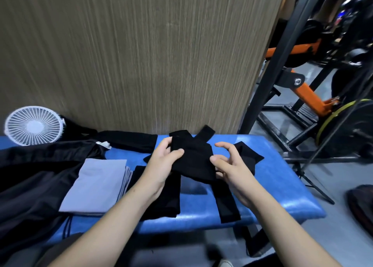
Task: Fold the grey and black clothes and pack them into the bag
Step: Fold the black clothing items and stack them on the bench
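Note:
A small black garment (193,159) is lifted just above the blue padded bench (272,190), with strips of it hanging down toward the front edge. My left hand (163,161) grips its left edge, thumb on top. My right hand (228,165) pinches its right edge with curled fingers. A folded grey garment (96,184) lies flat to the left, and a folded black piece (167,198) sits beside it under my left forearm. More black clothing (30,177) is spread over the bench's left end. No bag can be told apart from the dark cloth.
A white fan (33,125) stands at the back left of the bench. A wood-grain panel (141,54) rises right behind it. Black and orange gym equipment (306,89) fills the floor to the right.

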A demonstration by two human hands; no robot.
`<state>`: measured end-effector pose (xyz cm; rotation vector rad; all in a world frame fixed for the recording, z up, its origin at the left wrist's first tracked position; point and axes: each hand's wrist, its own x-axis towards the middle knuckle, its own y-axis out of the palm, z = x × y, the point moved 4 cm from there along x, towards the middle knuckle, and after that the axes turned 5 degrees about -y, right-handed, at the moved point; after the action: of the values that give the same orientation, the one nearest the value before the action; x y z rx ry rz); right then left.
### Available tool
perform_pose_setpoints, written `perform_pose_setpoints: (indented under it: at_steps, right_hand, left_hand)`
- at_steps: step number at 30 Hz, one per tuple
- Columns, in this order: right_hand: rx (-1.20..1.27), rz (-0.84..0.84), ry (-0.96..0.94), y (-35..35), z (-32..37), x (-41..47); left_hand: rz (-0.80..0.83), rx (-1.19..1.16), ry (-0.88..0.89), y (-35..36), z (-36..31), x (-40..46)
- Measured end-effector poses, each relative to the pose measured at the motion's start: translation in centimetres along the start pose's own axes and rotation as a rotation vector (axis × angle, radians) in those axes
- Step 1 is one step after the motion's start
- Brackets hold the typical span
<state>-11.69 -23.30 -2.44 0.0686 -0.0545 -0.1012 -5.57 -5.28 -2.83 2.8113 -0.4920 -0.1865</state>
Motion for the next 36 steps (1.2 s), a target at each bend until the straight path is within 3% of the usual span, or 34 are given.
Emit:
perform_pose_setpoints:
  at_steps: [5,9,20,25,27,33,36]
  right_hand:
    - [0.081,0.097,-0.052,2.6,0.0,-0.2]
    - [-0.029,0.108,-0.061,4.5,-0.4,0.0]
    - [-0.513,0.148,-0.04,8.4,-3.5,1.1]
    - [-0.889,0.227,-0.143,8.3,-4.2,1.4]
    - [-0.922,0.244,-0.159,8.4,-3.8,1.3]
    - [-1.18,0.109,-0.34,8.2,-2.5,1.1]
    - [-1.207,0.059,-0.416,9.0,-2.6,0.9]
  left_hand:
    - [-0.038,0.17,0.007,-2.4,-0.7,-1.4]
    - [-0.124,0.369,0.077,-5.1,-1.9,-3.0]
    - [-0.189,1.074,0.264,-10.9,-1.1,-4.6]
    - [-0.17,1.252,0.278,-10.7,-0.3,-4.0]
    - [-0.169,1.308,0.297,-10.8,-0.4,-3.9]
    - [-0.279,1.391,0.511,-10.5,-2.4,-5.0]
    - [-0.198,1.479,0.609,-8.5,-2.5,-5.8]
